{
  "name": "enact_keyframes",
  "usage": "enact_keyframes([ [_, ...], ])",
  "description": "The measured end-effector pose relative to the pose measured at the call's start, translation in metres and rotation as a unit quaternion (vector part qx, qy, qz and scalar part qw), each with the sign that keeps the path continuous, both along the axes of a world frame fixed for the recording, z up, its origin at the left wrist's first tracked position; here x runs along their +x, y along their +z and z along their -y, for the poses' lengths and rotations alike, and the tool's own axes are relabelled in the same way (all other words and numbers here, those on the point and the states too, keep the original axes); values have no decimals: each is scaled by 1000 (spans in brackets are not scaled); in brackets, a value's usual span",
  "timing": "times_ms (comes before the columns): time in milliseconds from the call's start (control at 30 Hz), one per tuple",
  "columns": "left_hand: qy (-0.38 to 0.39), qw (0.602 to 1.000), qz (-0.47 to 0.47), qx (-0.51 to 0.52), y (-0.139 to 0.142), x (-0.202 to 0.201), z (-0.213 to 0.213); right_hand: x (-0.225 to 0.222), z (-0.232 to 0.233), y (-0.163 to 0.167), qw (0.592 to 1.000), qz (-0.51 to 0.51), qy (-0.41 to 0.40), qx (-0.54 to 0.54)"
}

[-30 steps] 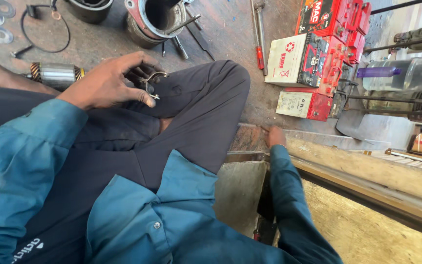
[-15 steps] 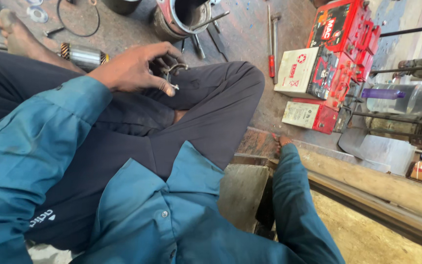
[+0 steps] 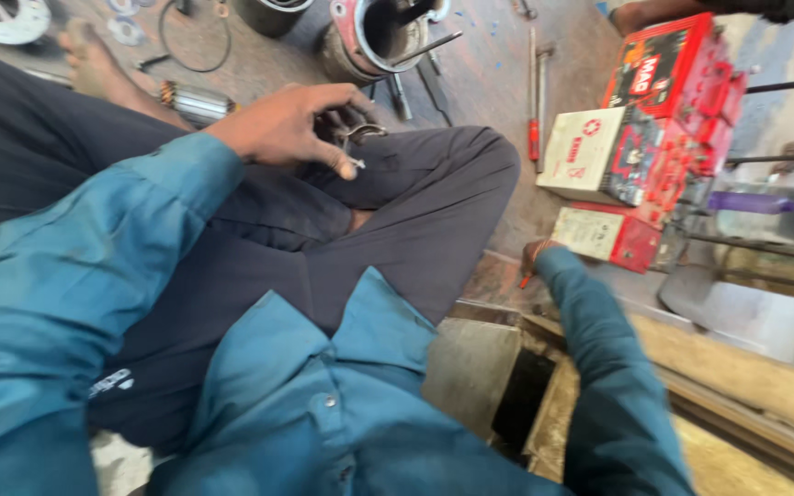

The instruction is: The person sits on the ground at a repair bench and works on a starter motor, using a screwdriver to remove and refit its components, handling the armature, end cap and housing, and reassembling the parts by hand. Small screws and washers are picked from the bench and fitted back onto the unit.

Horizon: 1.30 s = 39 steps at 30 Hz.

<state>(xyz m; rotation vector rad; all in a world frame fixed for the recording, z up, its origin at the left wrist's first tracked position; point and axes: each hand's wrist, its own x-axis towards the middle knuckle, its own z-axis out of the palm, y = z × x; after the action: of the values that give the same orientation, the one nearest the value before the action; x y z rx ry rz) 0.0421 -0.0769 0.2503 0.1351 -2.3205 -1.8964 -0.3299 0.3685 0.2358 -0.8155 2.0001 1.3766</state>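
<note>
Right hand (image 3: 533, 254) reached toward red-and-white box (image 3: 605, 235).

We wear a teal-blue work shirt (image 3: 323, 413) with an open pointed collar and a placket carrying small dark buttons. Both sleeves are long: the left sleeve (image 3: 94, 266) ends in a plain cuff at the wrist, and the right sleeve (image 3: 599, 367) runs down to the right hand (image 3: 533, 250), which shows only in part. The left hand (image 3: 291, 129) is bare. Our trousers (image 3: 397, 220) are dark, near black, with a small white printed mark near the hip. One foot (image 3: 94, 64) is bare.
</note>
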Motion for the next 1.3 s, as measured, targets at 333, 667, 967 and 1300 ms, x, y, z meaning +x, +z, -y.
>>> enact_keyframes([
  [333,-60,964,-45,253,8,-1,7,42,214,145,731,-98,154,-657],
  [667,68,997,10,-42,38,-44,16,151,306,95,408,216,-134,-877],
  [967,17,905,262,-335,48,-114,69,36,294,42,623,332,-21,-708],
  [1300,285,871,295,-270,-43,-204,242,-62,393,-34,752,400,-158,-499],
])
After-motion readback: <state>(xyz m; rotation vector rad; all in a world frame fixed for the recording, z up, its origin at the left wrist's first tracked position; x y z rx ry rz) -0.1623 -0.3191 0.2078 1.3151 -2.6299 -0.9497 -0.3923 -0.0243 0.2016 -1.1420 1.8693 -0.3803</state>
